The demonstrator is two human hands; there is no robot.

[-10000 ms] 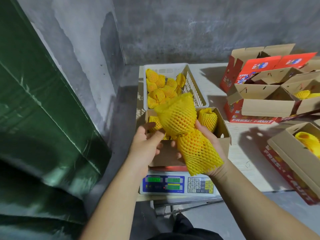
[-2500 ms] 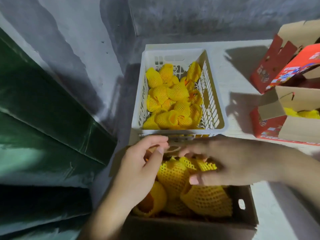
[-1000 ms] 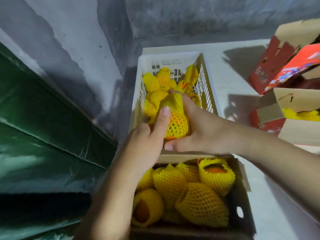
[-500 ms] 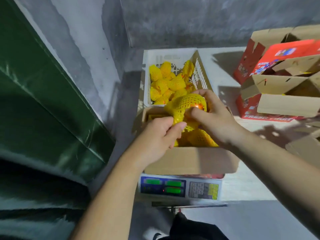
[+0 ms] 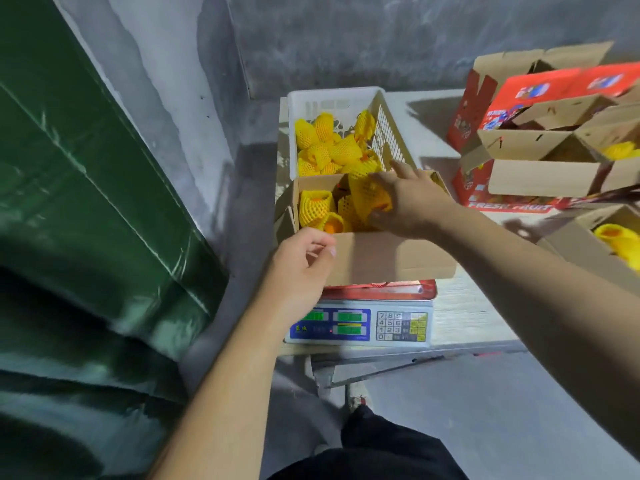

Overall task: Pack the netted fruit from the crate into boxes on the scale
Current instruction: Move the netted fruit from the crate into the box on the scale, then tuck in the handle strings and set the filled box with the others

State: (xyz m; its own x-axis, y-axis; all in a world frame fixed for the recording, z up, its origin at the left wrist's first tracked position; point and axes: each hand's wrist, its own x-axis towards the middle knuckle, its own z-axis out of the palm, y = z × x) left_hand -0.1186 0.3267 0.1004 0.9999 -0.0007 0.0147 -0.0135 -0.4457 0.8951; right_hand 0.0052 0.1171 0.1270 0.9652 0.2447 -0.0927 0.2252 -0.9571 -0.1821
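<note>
Right hand (image 5: 412, 202) inside cardboard box (image 5: 381, 258) on scale (image 5: 360, 323), frame centre, fingers clasping netted fruit (image 5: 367, 195). Left hand (image 5: 301, 261) at box's near-left edge, fingers loosely curled, empty. White crate (image 5: 388, 133) touching box's far edge; bare surface (image 5: 464, 306) right of scale.

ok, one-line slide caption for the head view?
Right hand sets a netted fruit into the cardboard box on the scale; left hand rests at its near corner.
</note>
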